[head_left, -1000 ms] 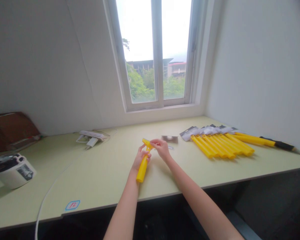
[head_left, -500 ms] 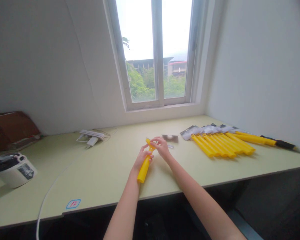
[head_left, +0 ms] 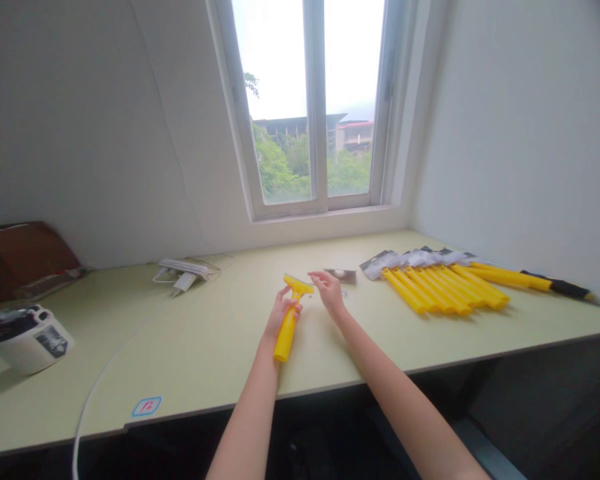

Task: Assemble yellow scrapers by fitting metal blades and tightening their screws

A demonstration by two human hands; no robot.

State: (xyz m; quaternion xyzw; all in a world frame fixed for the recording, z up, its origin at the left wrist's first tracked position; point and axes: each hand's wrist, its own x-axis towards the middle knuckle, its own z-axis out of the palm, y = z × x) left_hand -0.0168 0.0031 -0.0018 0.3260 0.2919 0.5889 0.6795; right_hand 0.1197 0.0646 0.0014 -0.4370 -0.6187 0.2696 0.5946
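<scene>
My left hand [head_left: 279, 316] is closed around the handle of a yellow scraper [head_left: 285, 337]. The scraper is tilted, with its wide T-shaped head pointing away from me and its handle end toward the table's near edge. To the right of that head is my right hand [head_left: 329, 291], its thumb and fingers stretched toward the scraper's corner. Nothing can be made out between those fingertips. Behind the right hand lies a flat dark card packet [head_left: 347, 275], partly hidden by it. Small pieces rest on the table near the right wrist, too blurred to name.
Several yellow scraper handles [head_left: 443, 293] with clear-wrapped ends lie in a row on the right, beside a longer yellow-and-black tool [head_left: 545, 283]. On the left are a white-and-black container [head_left: 30, 343], a power strip [head_left: 184, 269] and a white cable [head_left: 100, 380]. A brown box [head_left: 27, 257] stands behind.
My right hand has come off the scraper's head and moved slightly right. The head has turned to show its full width. My left hand keeps its grip on the handle.
</scene>
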